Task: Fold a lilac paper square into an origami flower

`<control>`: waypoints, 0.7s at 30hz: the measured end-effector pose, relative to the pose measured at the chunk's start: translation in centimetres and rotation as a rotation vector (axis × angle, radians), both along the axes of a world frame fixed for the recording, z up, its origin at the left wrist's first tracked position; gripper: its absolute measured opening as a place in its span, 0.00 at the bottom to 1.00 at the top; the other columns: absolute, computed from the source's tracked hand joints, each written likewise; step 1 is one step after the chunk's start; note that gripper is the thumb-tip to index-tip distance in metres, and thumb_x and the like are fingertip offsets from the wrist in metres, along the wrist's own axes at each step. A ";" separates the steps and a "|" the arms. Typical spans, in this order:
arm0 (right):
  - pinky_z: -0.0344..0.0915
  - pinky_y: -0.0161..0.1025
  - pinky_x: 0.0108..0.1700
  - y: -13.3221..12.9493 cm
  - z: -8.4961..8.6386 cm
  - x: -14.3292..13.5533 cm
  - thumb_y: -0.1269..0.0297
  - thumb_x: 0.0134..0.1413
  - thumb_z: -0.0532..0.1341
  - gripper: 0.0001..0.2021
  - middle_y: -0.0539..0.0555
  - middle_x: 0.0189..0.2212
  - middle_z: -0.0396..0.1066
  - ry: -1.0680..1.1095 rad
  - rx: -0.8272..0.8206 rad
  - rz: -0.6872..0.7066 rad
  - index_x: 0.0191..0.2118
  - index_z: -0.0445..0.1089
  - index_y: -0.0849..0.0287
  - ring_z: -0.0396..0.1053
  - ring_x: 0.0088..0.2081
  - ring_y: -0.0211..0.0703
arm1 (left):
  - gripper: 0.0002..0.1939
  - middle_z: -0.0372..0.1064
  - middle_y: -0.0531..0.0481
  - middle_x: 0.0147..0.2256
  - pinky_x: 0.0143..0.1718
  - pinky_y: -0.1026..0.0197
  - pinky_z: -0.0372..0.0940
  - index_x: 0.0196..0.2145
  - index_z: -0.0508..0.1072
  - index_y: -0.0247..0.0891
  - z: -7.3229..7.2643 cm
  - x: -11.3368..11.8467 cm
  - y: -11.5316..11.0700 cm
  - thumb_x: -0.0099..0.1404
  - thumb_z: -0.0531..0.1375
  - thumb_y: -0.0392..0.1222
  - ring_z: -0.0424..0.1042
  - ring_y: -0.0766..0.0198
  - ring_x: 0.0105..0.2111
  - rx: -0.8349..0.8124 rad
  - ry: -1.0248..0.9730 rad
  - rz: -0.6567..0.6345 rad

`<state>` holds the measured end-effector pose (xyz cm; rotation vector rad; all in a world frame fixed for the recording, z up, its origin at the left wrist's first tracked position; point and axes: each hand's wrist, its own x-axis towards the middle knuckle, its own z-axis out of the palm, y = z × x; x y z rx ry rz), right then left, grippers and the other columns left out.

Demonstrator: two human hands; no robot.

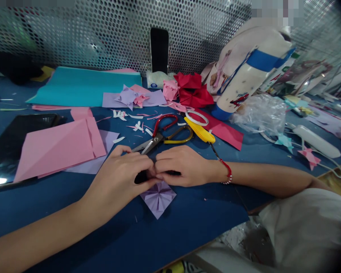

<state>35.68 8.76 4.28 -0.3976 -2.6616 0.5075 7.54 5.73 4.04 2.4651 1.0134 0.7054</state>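
A small square of creased purple paper [158, 201] lies on the blue tabletop, one corner pointing at me and folds fanning out from its middle. My left hand [125, 170] pinches its far part, thumb and fingertips pressed together. From the other side my right hand [184, 165], with a red beaded bracelet at the wrist, has its fingers curled against the same far part. Both sets of fingertips meet there and hide that portion of the paper. Just beyond the hands lie open scissors [158, 138] with red and yellow handles, their blades partly behind my left fingers.
Pink paper sheets [62, 146] overlap a dark tablet [14, 140] at left. Behind are teal paper [85, 87], folded stars [127, 96], red paper shapes [194, 93], a yellow-handled tool [200, 131] and paper scraps. A phone [159, 50] stands against the mesh; a white-blue bottle [247, 79] leans right.
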 end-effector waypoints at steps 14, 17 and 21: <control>0.61 0.41 0.45 0.1 0.0 0.0 0.58 0.96 0.53 0.18 0.51 0.39 0.77 0.000 -0.037 0.003 0.49 0.76 0.53 0.72 0.42 0.46 | 0.18 0.78 0.65 0.32 0.58 0.49 0.58 0.40 0.79 0.49 -1.4 -0.3 -0.2 0.90 0.71 0.57 0.75 0.62 0.33 0.028 -0.125 -0.025; 0.61 0.42 0.44 0.2 -0.1 0.0 0.58 0.97 0.53 0.18 0.51 0.39 0.77 0.014 -0.023 0.006 0.49 0.76 0.53 0.71 0.41 0.46 | 0.18 0.81 0.64 0.33 0.60 0.50 0.62 0.39 0.80 0.48 -2.0 -0.9 0.6 0.84 0.76 0.58 0.73 0.63 0.32 -0.009 -0.085 -0.041; 0.61 0.42 0.45 0.2 -0.2 0.1 0.58 0.98 0.53 0.19 0.51 0.40 0.77 0.014 -0.014 0.008 0.50 0.76 0.54 0.72 0.42 0.46 | 0.19 0.83 0.63 0.34 0.61 0.50 0.66 0.39 0.80 0.49 -2.4 -1.2 0.9 0.77 0.81 0.58 0.76 0.62 0.33 -0.051 -0.038 -0.041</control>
